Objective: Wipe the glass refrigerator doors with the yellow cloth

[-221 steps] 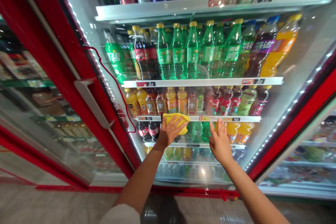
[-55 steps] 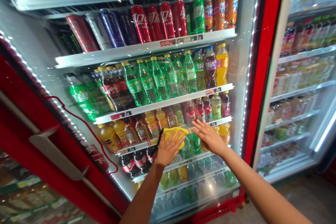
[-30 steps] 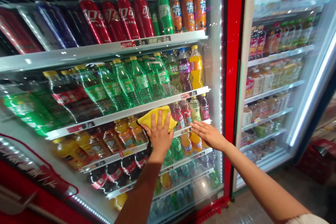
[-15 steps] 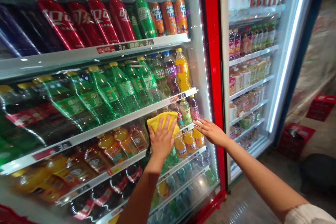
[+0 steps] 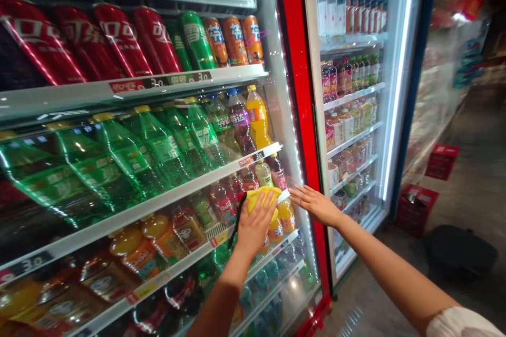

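My left hand (image 5: pixel 258 225) lies over a yellow cloth (image 5: pixel 267 196) and holds it against the glass door (image 5: pixel 279 89) of a drinks fridge. Its fingers are stretched over the cloth, and a dark strap (image 5: pixel 237 218) hangs from the cloth's left side. Right of it, my right hand (image 5: pixel 316 204) has its fingers extended, with nothing in them. Its fingertips are at the glass near the red door frame (image 5: pixel 306 131); I cannot tell whether they touch. Behind the glass near the cloth stand small bottles (image 5: pixel 263 172) and orange drink bottles (image 5: pixel 286 215).
Shelves hold red cans (image 5: pixel 118 39), green bottles (image 5: pixel 158 139) and orange-capped juice bottles (image 5: pixel 134 250). To the right is a second lit fridge (image 5: pixel 351 95). Red boxes (image 5: pixel 416 208) and a black round stool-like object (image 5: pixel 460 253) sit on the floor.
My left hand has slid the yellow cloth rightward across the glass, closer to my right hand. The view has turned right. My right hand stays near the door frame, fingers still extended.
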Demonstrator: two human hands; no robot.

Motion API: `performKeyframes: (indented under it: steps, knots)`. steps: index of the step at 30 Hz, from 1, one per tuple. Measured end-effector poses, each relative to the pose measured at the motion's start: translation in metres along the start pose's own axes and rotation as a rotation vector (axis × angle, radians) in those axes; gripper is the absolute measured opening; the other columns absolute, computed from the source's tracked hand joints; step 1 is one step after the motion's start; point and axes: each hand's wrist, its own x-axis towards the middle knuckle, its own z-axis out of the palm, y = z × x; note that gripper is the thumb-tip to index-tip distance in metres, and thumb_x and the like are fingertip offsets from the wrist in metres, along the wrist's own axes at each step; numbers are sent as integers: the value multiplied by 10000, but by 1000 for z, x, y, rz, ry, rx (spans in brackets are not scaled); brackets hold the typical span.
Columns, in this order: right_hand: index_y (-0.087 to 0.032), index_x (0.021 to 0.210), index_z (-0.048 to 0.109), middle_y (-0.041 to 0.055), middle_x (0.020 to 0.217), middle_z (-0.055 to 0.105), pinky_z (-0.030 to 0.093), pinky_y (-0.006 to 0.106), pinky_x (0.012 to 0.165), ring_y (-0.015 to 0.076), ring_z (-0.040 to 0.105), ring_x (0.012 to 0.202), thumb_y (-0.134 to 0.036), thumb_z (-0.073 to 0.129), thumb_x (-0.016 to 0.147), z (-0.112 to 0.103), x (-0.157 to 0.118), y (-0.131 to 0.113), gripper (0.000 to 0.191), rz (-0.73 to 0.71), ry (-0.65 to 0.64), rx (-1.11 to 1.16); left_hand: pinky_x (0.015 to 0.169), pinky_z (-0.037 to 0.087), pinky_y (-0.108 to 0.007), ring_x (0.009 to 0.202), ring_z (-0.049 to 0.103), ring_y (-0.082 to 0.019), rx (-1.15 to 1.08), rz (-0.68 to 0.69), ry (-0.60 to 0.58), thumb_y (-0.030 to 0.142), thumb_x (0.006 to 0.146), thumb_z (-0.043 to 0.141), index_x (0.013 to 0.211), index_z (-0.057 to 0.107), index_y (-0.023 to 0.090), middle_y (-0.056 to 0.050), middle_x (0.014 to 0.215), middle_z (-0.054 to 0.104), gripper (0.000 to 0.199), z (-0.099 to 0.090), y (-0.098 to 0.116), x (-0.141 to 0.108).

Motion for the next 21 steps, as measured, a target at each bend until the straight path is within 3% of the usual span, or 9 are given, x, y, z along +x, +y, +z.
performKeyframes:
  steps: [4, 10, 17, 21]
  knots:
    - [-237, 1562, 390, 72, 1634, 365, 354, 538, 1222, 214, 237, 1556, 60, 430, 876, 4, -6, 18, 748, -42, 27, 0, 1227, -203, -612, 1579, -120, -223, 49, -99, 7, 280, 906, 625, 1595, 327, 280, -5, 1683, 222, 751, 5, 13, 31]
    - [-219, 1556, 398, 86, 1626, 382, 348, 544, 1221, 221, 246, 1554, 28, 466, 892, 10, -20, 52, 711, -112, 39, 15, 1269, -134, -579, 1591, -59, -223, 93, 161, -2, 270, 927, 593, 1536, 447, 268, 3, 1688, 248, 626, 24, 29, 40]
    - [-193, 1554, 402, 108, 1631, 374, 352, 555, 1220, 250, 264, 1547, 61, 451, 829, 18, -42, 77, 770, -45, 74, 38, 1235, -186, -617, 1583, -114, -231, 122, -28, -37, 245, 939, 567, 1582, 361, 277, 4, 1701, 203, 675, 25, 49, 89]
    - [-189, 1552, 409, 105, 1629, 381, 362, 545, 1218, 258, 281, 1539, 50, 437, 844, 23, -52, 84, 748, -30, 50, 73, 1257, -157, -585, 1585, -95, -229, 145, 67, -30, 218, 946, 544, 1553, 420, 267, 9, 1706, 191, 622, 36, 62, 86]
